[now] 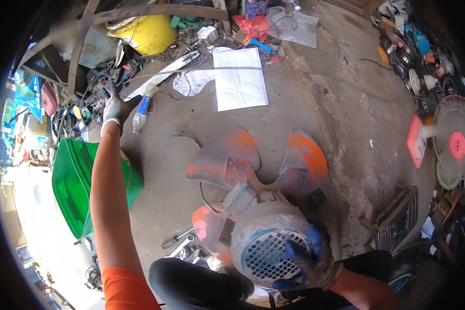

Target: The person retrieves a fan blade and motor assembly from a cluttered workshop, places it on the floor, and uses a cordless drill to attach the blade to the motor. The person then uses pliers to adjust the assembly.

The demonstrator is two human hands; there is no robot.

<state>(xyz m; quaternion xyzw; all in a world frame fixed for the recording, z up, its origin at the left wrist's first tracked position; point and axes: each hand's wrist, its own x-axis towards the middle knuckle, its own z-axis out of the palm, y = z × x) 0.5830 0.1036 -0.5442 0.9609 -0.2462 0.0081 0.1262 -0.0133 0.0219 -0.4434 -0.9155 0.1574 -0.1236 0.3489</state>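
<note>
My left hand (117, 107), in a dark glove with a pale cuff, is stretched out far to the left. Its fingers are spread and hold nothing. Just right of it lies a clear plastic bottle (141, 114) with a blue label. Before me on the floor is a dusty grey electric motor (266, 227) with a round grille. Attached to its far end are fan blades (304, 160) with worn orange paint. My right hand (310, 258), in a blue and grey glove, grips the motor's right side, fingers bent over the grille. A cable (205, 199) runs beside the motor's junction box.
A green plastic basket (72, 186) stands under my left forearm. Wrenches (182, 246) and a screwdriver (176, 237) lie left of the motor. Farther off are a white sheet (240, 77) and a yellow bucket (149, 35). A pink-and-white fan (452, 142) and clutter line the right.
</note>
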